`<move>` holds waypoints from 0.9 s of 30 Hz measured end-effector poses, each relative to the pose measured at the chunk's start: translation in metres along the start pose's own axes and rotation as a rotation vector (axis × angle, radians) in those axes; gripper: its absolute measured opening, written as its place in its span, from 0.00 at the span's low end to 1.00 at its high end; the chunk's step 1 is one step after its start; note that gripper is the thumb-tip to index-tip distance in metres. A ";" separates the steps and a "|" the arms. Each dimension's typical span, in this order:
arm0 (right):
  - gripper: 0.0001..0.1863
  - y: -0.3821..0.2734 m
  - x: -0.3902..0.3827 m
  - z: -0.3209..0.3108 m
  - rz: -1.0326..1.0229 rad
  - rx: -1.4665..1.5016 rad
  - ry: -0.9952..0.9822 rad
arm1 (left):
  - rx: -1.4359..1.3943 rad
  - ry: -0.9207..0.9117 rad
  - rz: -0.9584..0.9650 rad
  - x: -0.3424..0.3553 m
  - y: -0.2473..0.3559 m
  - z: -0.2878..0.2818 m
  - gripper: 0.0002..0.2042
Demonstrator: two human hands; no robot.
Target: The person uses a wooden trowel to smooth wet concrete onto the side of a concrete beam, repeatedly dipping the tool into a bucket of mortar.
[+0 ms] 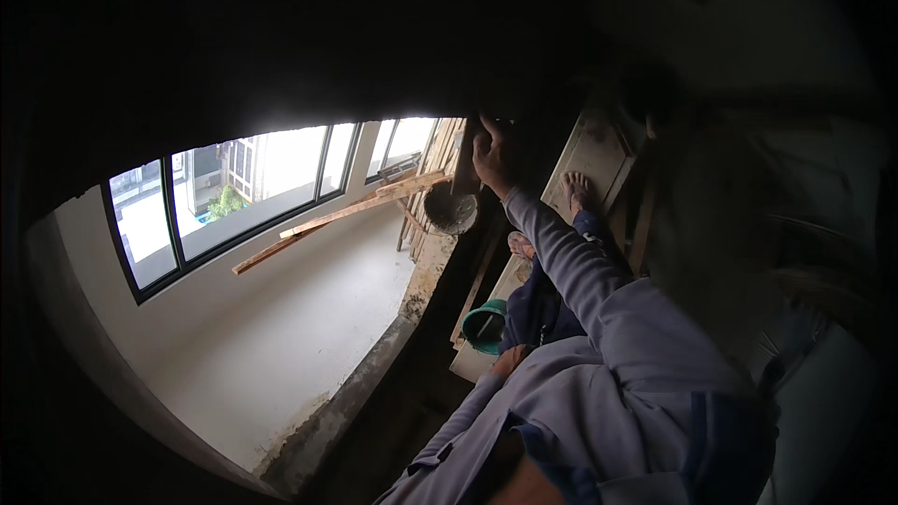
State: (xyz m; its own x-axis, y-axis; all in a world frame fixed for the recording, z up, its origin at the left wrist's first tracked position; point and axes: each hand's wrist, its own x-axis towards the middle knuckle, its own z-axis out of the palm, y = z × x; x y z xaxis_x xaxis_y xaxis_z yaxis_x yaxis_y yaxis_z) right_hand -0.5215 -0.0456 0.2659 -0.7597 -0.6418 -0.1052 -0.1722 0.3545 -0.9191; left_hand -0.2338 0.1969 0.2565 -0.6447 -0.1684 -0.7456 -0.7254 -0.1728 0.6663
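Observation:
My right hand (491, 155) is raised with the arm stretched forward, against a very dark surface. Its fingers are bent around something dark that I cannot make out; a brownish flat piece shows beside it. Low by my body, my left hand (510, 361) is beside the green bucket (485, 325), close to my dark trousers. Shadow and the trousers hide the left fingers, so whether it touches the bucket's rim is unclear. Just below and left of my right hand is a round container (451, 209) with grey, wet-looking stuff in it.
My bare feet (577, 191) stand on wooden planks (599, 151). Rough timber pieces (360, 210) stick out at left, before a dark-framed window (253, 192). A broken, rough wall edge (360, 365) runs along the left. Dim, indistinct items lie in shadow at right.

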 end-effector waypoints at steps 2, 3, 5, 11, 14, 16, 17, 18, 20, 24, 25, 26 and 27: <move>0.18 0.011 -0.002 -0.009 -0.187 0.043 0.204 | -0.008 -0.031 0.000 0.005 -0.005 -0.003 0.19; 0.20 0.011 -0.008 -0.009 -0.290 0.140 0.135 | -0.021 -0.049 -0.010 0.004 -0.008 -0.004 0.18; 0.22 0.010 -0.018 -0.003 -0.413 0.256 0.019 | -0.036 -0.102 -0.039 0.003 -0.016 -0.008 0.18; 0.20 0.049 -0.012 0.052 -0.287 0.246 0.122 | -0.127 -0.438 -0.209 0.011 -0.056 -0.021 0.18; 0.17 0.119 0.008 0.043 0.144 -0.035 0.086 | -0.145 -0.747 -0.367 0.051 -0.077 -0.048 0.18; 0.20 0.156 0.014 0.023 -0.002 0.080 0.151 | -0.154 -0.565 -0.414 0.094 -0.078 -0.093 0.18; 0.22 0.163 0.014 0.015 -0.073 0.040 0.110 | -0.288 -0.236 -0.267 0.118 -0.075 -0.128 0.16; 0.23 0.167 0.017 0.006 -0.272 0.082 0.120 | -0.303 0.072 -0.168 0.141 -0.067 -0.163 0.15; 0.25 0.152 0.021 -0.003 -0.509 0.115 -0.052 | -0.373 0.634 0.172 0.186 -0.038 -0.241 0.19; 0.22 0.090 0.049 0.009 -1.017 0.016 -0.059 | -0.332 1.015 0.882 0.248 0.030 -0.367 0.25; 0.22 0.082 0.061 0.016 -1.145 -0.006 -0.041 | -0.431 1.053 1.012 0.264 0.035 -0.385 0.24; 0.23 0.079 0.069 0.022 -1.239 -0.092 -0.030 | -0.420 0.944 1.054 0.270 0.042 -0.400 0.22; 0.23 0.083 0.080 0.029 -1.268 -0.031 -0.035 | -0.098 1.077 0.935 0.277 0.043 -0.413 0.21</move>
State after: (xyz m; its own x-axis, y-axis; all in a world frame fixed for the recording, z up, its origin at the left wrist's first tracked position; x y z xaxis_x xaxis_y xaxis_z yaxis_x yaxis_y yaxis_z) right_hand -0.5780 -0.0871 0.1704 -0.0349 -0.5592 0.8283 -0.7790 -0.5040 -0.3731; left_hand -0.3443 -0.2578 0.0832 -0.3413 -0.8900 0.3022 -0.0958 0.3528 0.9308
